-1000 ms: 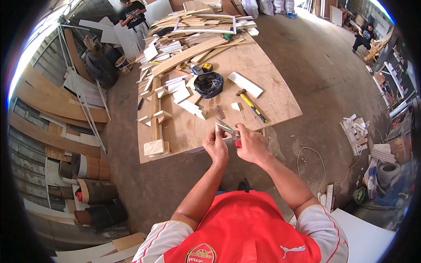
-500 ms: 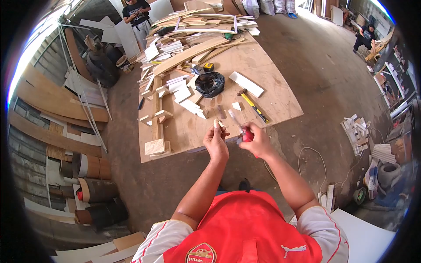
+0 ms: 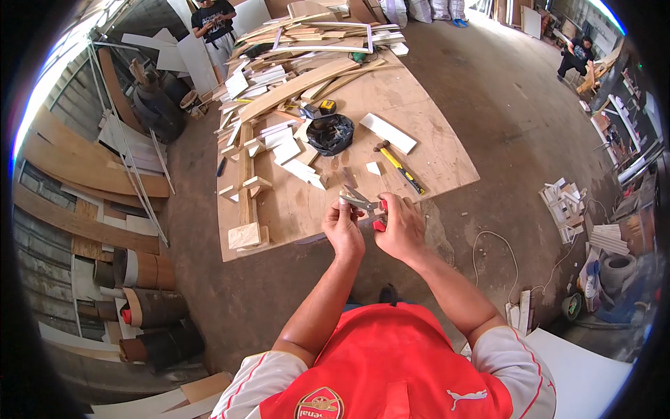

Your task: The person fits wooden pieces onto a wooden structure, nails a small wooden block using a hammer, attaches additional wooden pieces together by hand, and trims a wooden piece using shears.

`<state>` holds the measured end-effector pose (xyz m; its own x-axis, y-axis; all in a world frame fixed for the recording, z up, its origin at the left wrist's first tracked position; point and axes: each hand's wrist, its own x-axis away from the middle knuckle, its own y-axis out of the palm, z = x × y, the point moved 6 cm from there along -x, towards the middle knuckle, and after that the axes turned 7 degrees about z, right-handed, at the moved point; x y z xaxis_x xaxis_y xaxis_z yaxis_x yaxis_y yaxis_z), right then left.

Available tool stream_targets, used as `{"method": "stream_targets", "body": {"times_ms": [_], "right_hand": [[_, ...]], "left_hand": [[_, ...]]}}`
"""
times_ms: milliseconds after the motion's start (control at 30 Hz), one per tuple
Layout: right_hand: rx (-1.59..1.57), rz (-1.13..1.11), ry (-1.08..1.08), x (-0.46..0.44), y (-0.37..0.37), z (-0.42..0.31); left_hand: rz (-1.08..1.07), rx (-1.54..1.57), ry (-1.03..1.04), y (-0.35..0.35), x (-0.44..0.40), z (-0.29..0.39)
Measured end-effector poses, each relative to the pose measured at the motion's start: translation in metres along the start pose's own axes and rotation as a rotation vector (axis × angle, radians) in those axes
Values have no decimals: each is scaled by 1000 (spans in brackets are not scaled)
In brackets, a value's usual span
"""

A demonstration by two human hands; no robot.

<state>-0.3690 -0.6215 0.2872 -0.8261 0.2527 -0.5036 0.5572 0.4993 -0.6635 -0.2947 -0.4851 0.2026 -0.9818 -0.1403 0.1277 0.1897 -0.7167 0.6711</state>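
My right hand point(image 3: 405, 229) is closed round the red handles of a pair of scissors point(image 3: 361, 203), their blades spread apart and pointing left. Just beside it, my left hand point(image 3: 342, 229) pinches a small pale piece point(image 3: 344, 195) between thumb and fingers; what kind of piece it is I cannot make out. The blades reach the left fingertips, at or around the pale piece. Both hands are above the near edge of a plywood table point(image 3: 440, 157). Beyond them lie a small white offcut point(image 3: 373, 168) and a hammer point(image 3: 403, 171) with a yellow and black handle.
On the table are a black plastic bag point(image 3: 329, 135), a tape measure point(image 3: 327, 107), a white board point(image 3: 388, 133), a wooden piece with crossbars point(image 3: 248, 202) and heaped wood strips point(image 3: 300, 87). One person point(image 3: 213, 24) stands far left; another point(image 3: 578, 57) is far right. A cable point(image 3: 513, 258) crosses the floor.
The scissors have swung from pointing up and away to pointing left, and their blades now spread at my left fingertips. My left hand has stayed nearly in place.
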Motion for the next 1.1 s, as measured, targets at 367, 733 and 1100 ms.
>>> {"method": "stream_targets", "body": {"times_ms": [367, 733, 1100], "right_hand": [[-43, -116, -8, -1, 15, -2], [-77, -91, 25, -7, 25, -6], [-37, -68, 11, -18, 50, -20]], "left_hand": [[69, -49, 68, -17, -5, -1], [138, -39, 49, -17, -21, 8], [154, -83, 59, -26, -43, 15]]}}
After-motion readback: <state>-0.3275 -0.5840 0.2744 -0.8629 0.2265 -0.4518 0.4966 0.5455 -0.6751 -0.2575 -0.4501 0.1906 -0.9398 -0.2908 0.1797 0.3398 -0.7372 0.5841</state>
